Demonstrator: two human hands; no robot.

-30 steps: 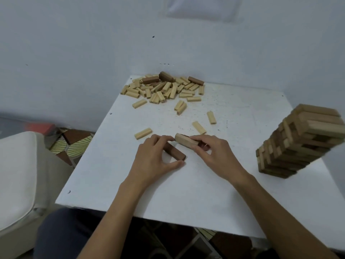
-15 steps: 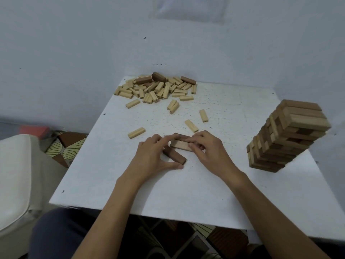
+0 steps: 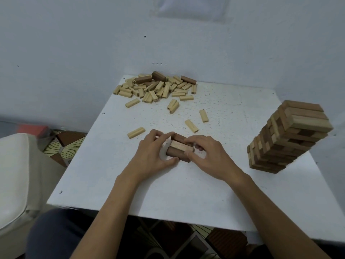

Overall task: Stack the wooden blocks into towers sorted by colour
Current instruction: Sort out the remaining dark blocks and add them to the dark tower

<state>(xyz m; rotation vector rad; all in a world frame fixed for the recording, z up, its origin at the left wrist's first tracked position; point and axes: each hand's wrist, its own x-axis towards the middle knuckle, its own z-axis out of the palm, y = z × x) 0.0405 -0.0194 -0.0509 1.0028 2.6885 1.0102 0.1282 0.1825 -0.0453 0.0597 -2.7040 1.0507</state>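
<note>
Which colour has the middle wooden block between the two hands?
Pale tan; the rectangular wooden middle block lies between two dark brown blocks. Head view.

white speckled surface point(image 3: 233, 101). far left corner: heap point(image 3: 155, 88) of light blocks, few dark ones mixed in. loose light blocks point(image 3: 191, 126) scattered between heap and centre. centre: block cluster point(image 3: 180, 146), dark-light-dark. right edge: tall mixed-colour tower point(image 3: 285, 143).

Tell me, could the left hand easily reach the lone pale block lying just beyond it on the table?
Probably yes. The lone pale block lies close beside the left hand with nothing between them, but that hand is gripping the small stack.
</note>
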